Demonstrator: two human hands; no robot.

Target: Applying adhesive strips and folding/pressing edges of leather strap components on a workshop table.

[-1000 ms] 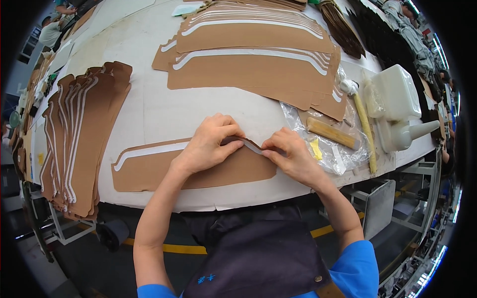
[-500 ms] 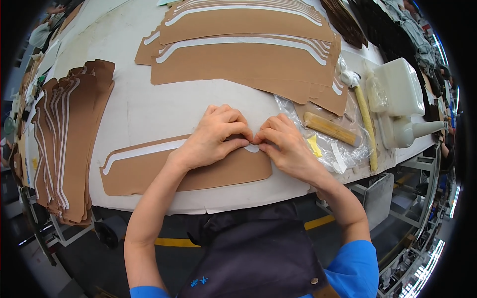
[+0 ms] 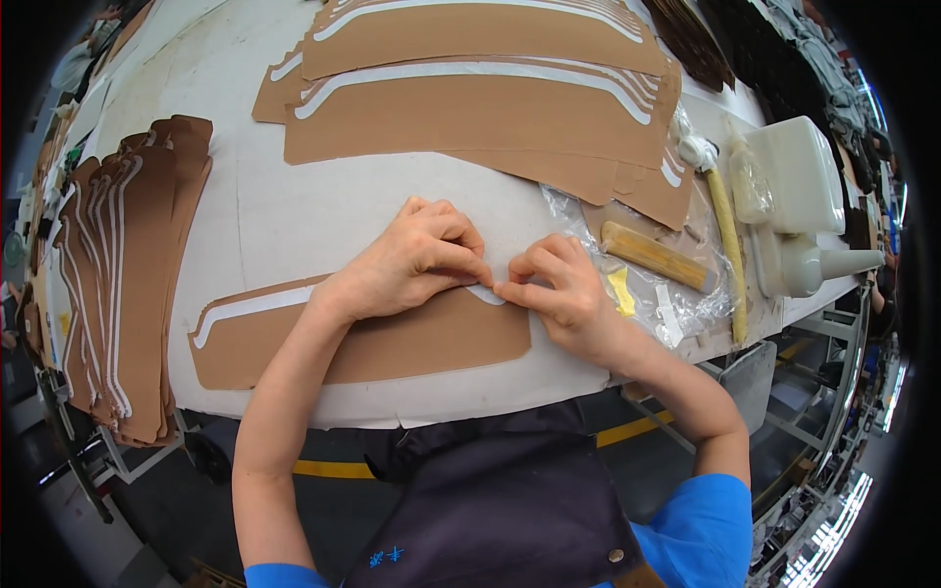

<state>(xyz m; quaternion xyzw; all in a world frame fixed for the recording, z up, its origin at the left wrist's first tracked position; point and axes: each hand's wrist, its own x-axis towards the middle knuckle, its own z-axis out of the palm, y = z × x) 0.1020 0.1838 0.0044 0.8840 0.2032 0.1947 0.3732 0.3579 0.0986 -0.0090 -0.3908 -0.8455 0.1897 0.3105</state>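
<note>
A long brown panel lies flat near the table's front edge, with a white strip running along its far edge. Over the panel's right half, my left hand is closed, thumb and fingertips pinched at the far edge beside the strip. My right hand has thumb and forefinger pressed together at the strip's right end, by the panel's corner. Whatever sits between the fingertips of either hand is too small to make out.
Overlapping brown panels with white strips lie at the back; another fanned stack hangs over the left edge. On the right are a wooden block on clear plastic, a yellow-handled mallet, a white canister and a nozzled bottle.
My right hand has drawn slightly apart from my left and lowered a little, its fingertips now at the strip's end. The whole view has shifted slightly.
</note>
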